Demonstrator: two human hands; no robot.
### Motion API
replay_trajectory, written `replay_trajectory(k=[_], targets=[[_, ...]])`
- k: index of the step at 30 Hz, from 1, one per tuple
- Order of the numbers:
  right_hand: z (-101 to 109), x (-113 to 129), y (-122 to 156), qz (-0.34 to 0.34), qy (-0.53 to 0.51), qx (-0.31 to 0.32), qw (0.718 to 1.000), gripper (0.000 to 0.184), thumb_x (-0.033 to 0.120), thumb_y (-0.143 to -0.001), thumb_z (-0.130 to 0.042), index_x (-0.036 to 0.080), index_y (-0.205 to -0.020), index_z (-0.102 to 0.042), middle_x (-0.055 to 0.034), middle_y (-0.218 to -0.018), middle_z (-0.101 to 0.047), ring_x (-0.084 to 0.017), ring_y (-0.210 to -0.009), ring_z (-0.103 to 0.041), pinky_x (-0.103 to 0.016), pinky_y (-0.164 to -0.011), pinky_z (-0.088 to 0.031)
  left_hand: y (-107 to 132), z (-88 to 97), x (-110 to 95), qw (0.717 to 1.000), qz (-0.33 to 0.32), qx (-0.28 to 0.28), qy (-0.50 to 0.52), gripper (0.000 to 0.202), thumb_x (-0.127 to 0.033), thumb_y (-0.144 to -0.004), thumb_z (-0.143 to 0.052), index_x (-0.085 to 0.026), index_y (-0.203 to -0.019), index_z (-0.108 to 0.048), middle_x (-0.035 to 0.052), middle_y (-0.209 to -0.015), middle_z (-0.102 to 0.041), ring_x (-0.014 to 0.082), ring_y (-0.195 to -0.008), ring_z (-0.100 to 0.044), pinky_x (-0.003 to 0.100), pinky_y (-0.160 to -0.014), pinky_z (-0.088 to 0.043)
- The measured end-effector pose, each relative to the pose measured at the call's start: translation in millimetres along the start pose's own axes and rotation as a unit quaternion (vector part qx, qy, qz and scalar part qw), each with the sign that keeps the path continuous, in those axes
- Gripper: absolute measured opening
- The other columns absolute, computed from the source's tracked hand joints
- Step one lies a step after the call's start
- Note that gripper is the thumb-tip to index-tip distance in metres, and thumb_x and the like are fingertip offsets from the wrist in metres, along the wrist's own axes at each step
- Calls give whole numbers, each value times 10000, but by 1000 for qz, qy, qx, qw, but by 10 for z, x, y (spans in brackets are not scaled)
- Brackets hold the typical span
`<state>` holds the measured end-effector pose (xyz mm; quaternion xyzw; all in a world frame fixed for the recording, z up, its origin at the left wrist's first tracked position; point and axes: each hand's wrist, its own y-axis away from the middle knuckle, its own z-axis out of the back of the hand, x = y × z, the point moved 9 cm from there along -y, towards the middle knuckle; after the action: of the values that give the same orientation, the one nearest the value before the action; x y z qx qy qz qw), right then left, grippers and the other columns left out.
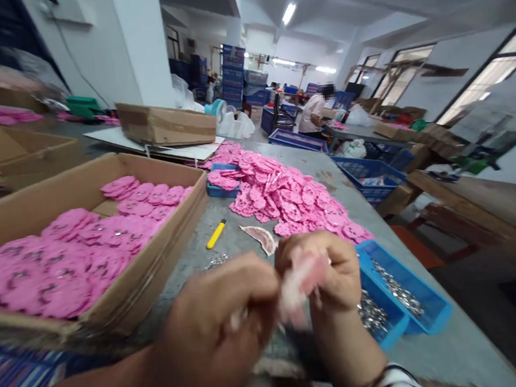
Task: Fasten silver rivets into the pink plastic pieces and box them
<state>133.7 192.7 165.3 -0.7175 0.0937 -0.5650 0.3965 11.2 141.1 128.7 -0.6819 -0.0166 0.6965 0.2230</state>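
Both hands meet above the table in the lower middle, around a pink and white piece (302, 280) that looks like a peeled fruit segment and is blurred by motion. My right hand (332, 265) grips it with curled fingers. My left hand (226, 317), also blurred, is closed with its fingertips pinching the segment's near left side. Just beyond them lies a curved scrap of pale skin (262, 238), pinkish inside. A yellow-handled cutter (216, 234) rests to its left, near a few small metal pieces (217, 261).
On the left stands a cardboard box (156, 268) holding pink flower-shaped pieces (65, 258) with metal clips. More pink pieces (285, 191) are heaped at the back. Blue trays (435, 316) of metal clips sit at right. A person (314, 113) works far behind.
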Motion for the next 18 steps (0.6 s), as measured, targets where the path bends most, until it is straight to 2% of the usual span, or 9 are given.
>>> replay_trajectory(k=[1,3,6,10,14,18], targets=[[53,-65,-33,-24,-27,-23,999,160,367,-846,-655,251,-947,-698,16,-622,-652,-78,-425,-531,-190,-399,-426,-169,51,-44,999,33,-24,13,92,-265,-835,-625,-209,-797,-686,22,-713,-622,114,-607,-521,219,-560,-441],[109,-221,-79,-75,-32,-49,995,189,310,-837,-674,228,-1006,-687,16,-611,-653,-71,-416,-524,-170,-378,-407,-385,113,-10,989,94,-68,93,120,-305,-823,-624,-188,-798,-636,-24,-607,-534,58,-472,-384,177,-428,-316],[148,-362,-117,-103,-17,-69,992,138,300,-825,-687,197,-915,-667,27,-581,-642,-57,-428,-517,-151,-401,-419,-456,130,177,966,157,-96,181,180,-311,-763,-660,-178,-850,-576,-62,-573,-447,42,-448,-316,160,-386,-205],[164,-436,-129,-125,27,-71,989,150,312,-818,-687,179,-876,-649,23,-588,-646,-54,-453,-523,-144,-414,-422,-433,195,240,957,148,-121,218,292,-259,-664,-700,-169,-896,-546,-36,-713,-519,32,-484,-368,159,-388,-198],[179,-428,-137,-128,53,-79,987,183,348,-806,-686,177,-855,-648,24,-564,-633,-63,-435,-514,-158,-397,-416,-430,262,219,958,133,-148,206,289,-274,-683,-714,-171,-888,-538,-50,-654,-490,36,-476,-358,148,-379,-204],[204,-346,-121,-99,52,-94,989,179,345,-800,-694,180,-861,-659,23,-557,-637,-67,-411,-515,-163,-379,-414,-429,261,198,965,104,-144,193,249,-308,-733,-720,-174,-853,-549,-67,-593,-466,28,-443,-304,143,-381,-209]])
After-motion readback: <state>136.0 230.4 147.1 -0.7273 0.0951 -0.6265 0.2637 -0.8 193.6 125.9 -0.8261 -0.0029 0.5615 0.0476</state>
